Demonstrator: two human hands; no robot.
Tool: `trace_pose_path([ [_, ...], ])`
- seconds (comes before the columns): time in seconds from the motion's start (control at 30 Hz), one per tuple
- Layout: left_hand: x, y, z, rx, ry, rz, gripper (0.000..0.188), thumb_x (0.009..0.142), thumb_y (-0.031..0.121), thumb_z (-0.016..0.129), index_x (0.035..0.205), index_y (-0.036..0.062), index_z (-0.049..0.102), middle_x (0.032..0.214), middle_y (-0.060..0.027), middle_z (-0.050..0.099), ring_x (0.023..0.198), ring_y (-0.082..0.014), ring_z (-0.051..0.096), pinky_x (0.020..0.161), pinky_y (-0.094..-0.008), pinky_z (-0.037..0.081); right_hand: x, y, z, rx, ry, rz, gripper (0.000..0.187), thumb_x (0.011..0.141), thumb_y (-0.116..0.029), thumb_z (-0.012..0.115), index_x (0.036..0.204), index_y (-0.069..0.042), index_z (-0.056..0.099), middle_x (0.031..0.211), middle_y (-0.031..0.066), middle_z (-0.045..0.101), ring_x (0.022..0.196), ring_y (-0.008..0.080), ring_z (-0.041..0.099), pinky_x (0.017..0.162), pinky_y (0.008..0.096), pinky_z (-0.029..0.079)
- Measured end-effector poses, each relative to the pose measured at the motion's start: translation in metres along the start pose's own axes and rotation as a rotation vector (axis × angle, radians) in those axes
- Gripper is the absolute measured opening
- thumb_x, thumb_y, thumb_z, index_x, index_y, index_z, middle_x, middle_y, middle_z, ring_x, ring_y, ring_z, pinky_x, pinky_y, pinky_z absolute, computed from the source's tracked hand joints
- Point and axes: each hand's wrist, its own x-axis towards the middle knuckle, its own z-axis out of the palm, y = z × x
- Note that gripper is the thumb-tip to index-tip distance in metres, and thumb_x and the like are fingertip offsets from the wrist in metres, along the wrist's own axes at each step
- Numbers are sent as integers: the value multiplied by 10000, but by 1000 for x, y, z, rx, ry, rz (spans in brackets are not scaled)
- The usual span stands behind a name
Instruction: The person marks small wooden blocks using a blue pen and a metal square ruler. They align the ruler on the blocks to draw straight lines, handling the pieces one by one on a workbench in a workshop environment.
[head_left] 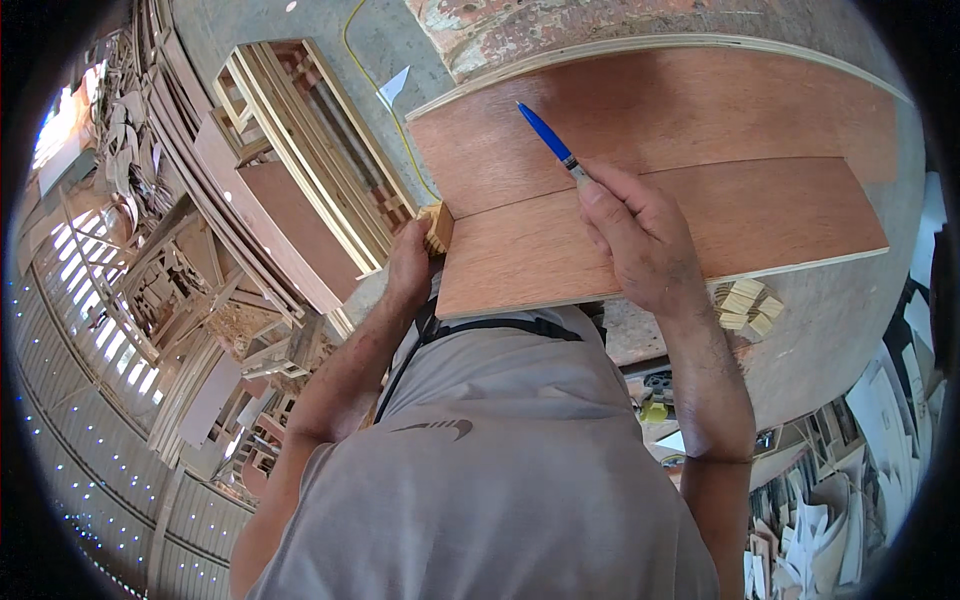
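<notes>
My right hand (648,240) grips a blue pen (545,132) between thumb and fingers, its tip pointing up and to the left above the boards. Beneath it lies a reddish-brown plywood strip (530,255), flat, its long far edge against a second reddish plywood piece (700,115) with a pale raised rim along its far side. At the left end of the strip, my left hand (408,265) is closed on a small pale wooden block (438,228), which sits against the boards' end near the seam. Part of the left fingers is hidden behind the block.
Several small wooden blocks (745,305) lie heaped right of my right forearm. Left of the boards stands a long wooden frame (310,150), with a yellow cord (352,55) and a white triangular scrap (394,88) on the floor nearby. Sheet offcuts (800,540) fill the lower right.
</notes>
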Motion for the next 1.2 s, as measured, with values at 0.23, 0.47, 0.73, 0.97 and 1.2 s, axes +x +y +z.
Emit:
trace_pose_path([
  [0.23, -2, 2, 4, 7, 14, 13, 375, 919, 284, 446, 1157, -3, 489, 1035, -143, 570, 902, -222, 611, 765, -377, 551, 9, -12, 1, -228, -96, -135, 327, 955, -192, 542, 1214, 0, 594, 930, 89, 647, 837, 143, 584, 765, 280, 471],
  [0.47, 8, -9, -1, -80, 0, 23, 392, 918, 290, 458, 1166, -13, 482, 1025, -145, 576, 889, -228, 618, 770, -367, 546, 12, -15, 1, -264, -100, -132, 321, 950, -174, 537, 1217, -5, 592, 938, 105, 648, 859, 153, 594, 783, 283, 475],
  [0.73, 0, 0, 6, -97, 9, 3, 425, 931, 303, 446, 1209, -16, 480, 1047, -147, 578, 915, -223, 615, 796, -377, 535, 7, -9, 1, -226, -128, -84, 319, 953, -159, 522, 1223, -2, 587, 944, 118, 644, 882, 161, 595, 803, 295, 472],
  [0.97, 11, -9, -3, -81, -1, -12, 446, 943, 331, 437, 1238, 0, 482, 1077, -136, 580, 922, -219, 610, 813, -374, 526, 5, -10, 1, -182, -116, -74, 320, 952, -161, 527, 1225, -4, 587, 928, 109, 643, 852, 154, 590, 790, 292, 469],
  [1.2, 0, 1, 5, -36, 15, -18, 431, 950, 324, 422, 1229, 1, 479, 1083, -136, 578, 923, -220, 610, 817, -378, 524, 5, -7, 1, -206, -109, -75, 324, 948, -167, 533, 1220, -1, 590, 914, 105, 639, 842, 153, 588, 785, 289, 468],
])
